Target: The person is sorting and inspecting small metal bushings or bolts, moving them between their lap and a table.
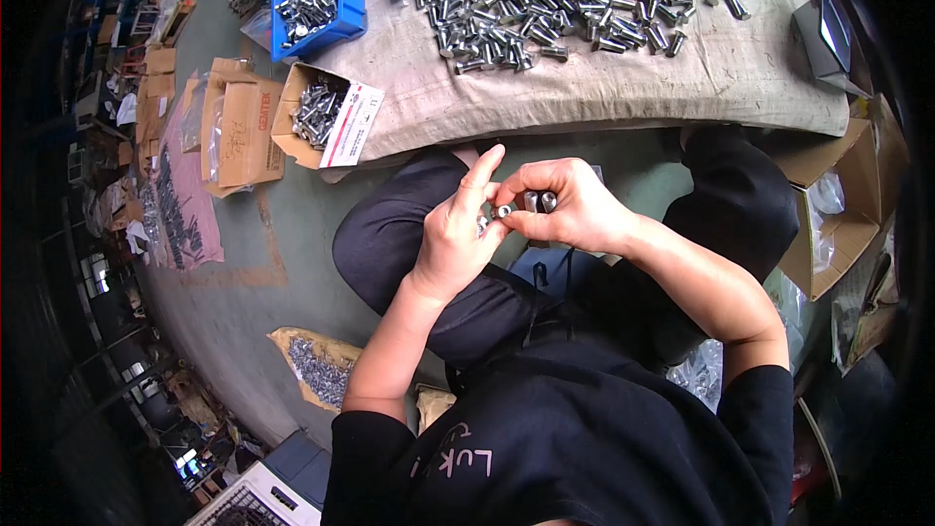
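My two hands meet above my lap, close to the cloth-covered table's near edge. In my right hand (pixel 570 203), thumb and fingers close on several shiny metal bolts (pixel 548 202), their round ends showing between the fingers. One small metal piece with a hole in its end (pixel 504 211) sits where the fingertips of both hands come together. My left hand (pixel 456 234) has its index finger raised, while the others curl round small metal parts (pixel 482 224) that are mostly hidden. The exact kind of those parts cannot be made out.
A big pile of metal bolts (pixel 555 0) lies on the cloth-covered table (pixel 584 97). Left of it stand a blue bin (pixel 355 10) and an open carton (pixel 355 127) holding bolts. Small metal parts (pixel 319 370) lie on brown paper at lower left; a cardboard box (pixel 847 224) stands right.
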### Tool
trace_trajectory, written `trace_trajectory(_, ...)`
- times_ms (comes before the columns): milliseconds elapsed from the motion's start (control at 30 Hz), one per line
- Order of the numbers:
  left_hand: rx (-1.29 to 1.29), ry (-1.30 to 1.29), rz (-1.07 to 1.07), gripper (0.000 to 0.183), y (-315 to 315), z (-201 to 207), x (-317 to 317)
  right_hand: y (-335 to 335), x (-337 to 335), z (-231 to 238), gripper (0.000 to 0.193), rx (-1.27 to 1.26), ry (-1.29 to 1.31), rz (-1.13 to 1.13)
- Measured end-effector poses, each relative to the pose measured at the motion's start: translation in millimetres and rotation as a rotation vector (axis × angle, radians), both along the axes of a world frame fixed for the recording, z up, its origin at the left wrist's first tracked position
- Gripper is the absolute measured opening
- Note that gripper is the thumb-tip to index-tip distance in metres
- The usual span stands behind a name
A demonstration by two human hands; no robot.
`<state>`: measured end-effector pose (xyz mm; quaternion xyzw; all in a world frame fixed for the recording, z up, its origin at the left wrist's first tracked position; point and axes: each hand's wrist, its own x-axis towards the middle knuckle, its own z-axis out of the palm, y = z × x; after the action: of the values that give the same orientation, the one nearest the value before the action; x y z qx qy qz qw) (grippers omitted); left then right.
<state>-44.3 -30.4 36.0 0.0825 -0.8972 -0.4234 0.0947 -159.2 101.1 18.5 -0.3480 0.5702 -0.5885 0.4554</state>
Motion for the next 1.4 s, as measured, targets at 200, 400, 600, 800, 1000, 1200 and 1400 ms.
trace_trajectory(200, 0.006, -0.138, -0.018, 0.072, 1.6, 6.1, -4.1, 0.0, 3.4, -4.7, 0.015, -0.019, -0.014, -0.026)
trace_trajectory(400, -0.012, -0.219, -0.038, 0.074, 6.9, 7.9, -7.7, -0.2, 6.6, -10.3, 0.022, -0.121, 0.268, -0.021)
trace_trajectory(600, 0.021, -0.317, -0.073, 0.080, 8.0, 14.8, -9.0, 0.9, 7.4, -8.9, 0.027, -0.139, 0.331, 0.004)
trace_trajectory(800, 0.091, -0.403, -0.076, 0.077, 8.3, 21.8, -11.9, 1.1, 15.4, -16.4, 0.022, -0.260, 0.285, -0.051)
trace_trajectory(1000, 0.891, -0.305, 0.088, 0.041, 2.3, -4.4, -0.3, 1.1, 8.8, -9.8, 0.013, -0.042, 0.013, -0.188)
trace_trajectory(1200, 1.348, -0.243, 0.189, 0.022, 8.4, -46.9, 11.4, -1.3, 11.0, -4.4, 0.018, 0.051, -0.287, -0.245)
trace_trajectory(1400, 2.057, -0.031, 0.172, 0.039, 38.4, -59.7, -9.0, -8.9, 12.8, -13.8, 0.013, -0.293, 0.503, -0.395)
